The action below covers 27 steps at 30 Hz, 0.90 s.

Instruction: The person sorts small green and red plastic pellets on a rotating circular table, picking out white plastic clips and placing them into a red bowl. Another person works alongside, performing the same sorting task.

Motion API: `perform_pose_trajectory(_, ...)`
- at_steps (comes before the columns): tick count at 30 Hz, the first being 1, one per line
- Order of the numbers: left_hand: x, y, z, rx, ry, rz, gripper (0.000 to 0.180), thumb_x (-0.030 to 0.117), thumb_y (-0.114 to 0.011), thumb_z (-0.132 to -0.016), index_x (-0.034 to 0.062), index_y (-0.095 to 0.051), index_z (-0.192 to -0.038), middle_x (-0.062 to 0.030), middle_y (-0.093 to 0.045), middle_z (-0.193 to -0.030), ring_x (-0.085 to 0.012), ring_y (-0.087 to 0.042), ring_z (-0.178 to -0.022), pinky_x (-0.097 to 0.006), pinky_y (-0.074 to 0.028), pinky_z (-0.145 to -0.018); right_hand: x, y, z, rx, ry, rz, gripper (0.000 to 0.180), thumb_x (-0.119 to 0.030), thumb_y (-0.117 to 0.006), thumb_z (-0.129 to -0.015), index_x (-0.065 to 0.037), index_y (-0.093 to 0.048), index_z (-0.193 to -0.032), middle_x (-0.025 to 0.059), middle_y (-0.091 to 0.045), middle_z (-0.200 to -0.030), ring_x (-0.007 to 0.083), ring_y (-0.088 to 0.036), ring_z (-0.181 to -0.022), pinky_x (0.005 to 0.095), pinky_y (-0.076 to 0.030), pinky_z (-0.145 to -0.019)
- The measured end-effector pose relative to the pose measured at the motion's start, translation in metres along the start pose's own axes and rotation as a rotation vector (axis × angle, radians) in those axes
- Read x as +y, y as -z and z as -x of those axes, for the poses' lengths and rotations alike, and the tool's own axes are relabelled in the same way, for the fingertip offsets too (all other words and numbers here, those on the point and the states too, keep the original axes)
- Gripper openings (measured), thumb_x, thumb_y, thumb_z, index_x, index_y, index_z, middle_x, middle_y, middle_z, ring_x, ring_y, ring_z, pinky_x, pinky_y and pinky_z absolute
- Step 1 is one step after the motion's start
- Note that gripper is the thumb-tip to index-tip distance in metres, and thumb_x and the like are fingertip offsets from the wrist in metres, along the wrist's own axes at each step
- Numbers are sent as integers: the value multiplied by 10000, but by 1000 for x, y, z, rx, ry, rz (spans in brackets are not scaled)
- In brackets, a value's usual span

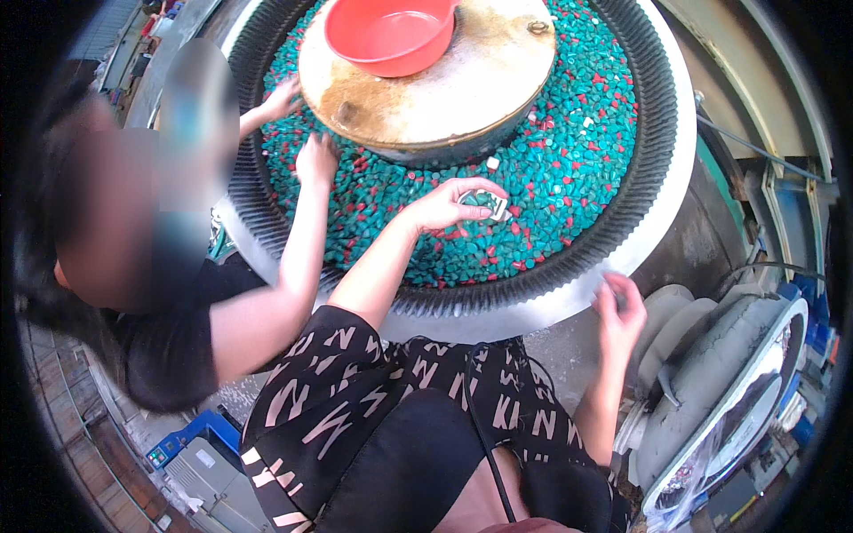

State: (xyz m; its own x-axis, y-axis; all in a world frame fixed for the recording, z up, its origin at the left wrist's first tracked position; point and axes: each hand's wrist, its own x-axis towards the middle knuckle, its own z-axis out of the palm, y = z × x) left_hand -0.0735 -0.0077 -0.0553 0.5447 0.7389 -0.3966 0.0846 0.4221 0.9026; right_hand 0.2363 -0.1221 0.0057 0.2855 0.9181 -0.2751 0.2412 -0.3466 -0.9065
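Observation:
My left hand (447, 206) reaches over a big round tub (659, 222) full of teal and red pebbles (569, 169) and pinches a small silvery piece (494, 205) just above them. My right hand (617, 311) is at the tub's white outer rim, fingers curled; I cannot tell whether it holds anything. A red plastic bowl (391, 35) sits on the rusty round hub (444, 89) in the tub's middle.
A co-worker at the left has one hand (315, 160) and the other hand (284, 96) in the pebbles beside the hub. Grey round machine parts (711, 373) stand at the lower right, a blue and grey box (200, 457) at the lower left.

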Motion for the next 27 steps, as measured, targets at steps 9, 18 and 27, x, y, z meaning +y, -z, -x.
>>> perform_pose_trajectory(9,70,-27,54,-58,-151,-232,811,-69,-524,-783,158,-167,-1475,-104,-488,-1340,-231,-571,-1092,-331,-548,-725,-54,-127,-36,-384,393,119,130,-69,-673,-788,-42,-632,-908,53,-612,-826,157,-614,-692,305,-484,-601)
perform_pose_trajectory(18,21,-37,54,167,-243,-328,408,181,-485,-949,79,-443,-1341,-119,-527,-1295,-236,-538,-1146,-370,-446,-952,-44,-128,-18,-195,502,158,108,-57,-607,-817,-11,-564,-904,122,-581,-945,229,-582,-820,322,-464,-681)
perform_pose_trajectory(27,57,-70,4,297,-275,1213,326,278,-469,-950,115,-449,-1232,-136,-535,-1240,-314,-579,-1042,-443,-513,-814,-104,-159,-14,-271,787,9,596,-332,-468,-918,-31,-304,-1405,223,-160,-1500,387,-98,-1402,480,-100,-1122)
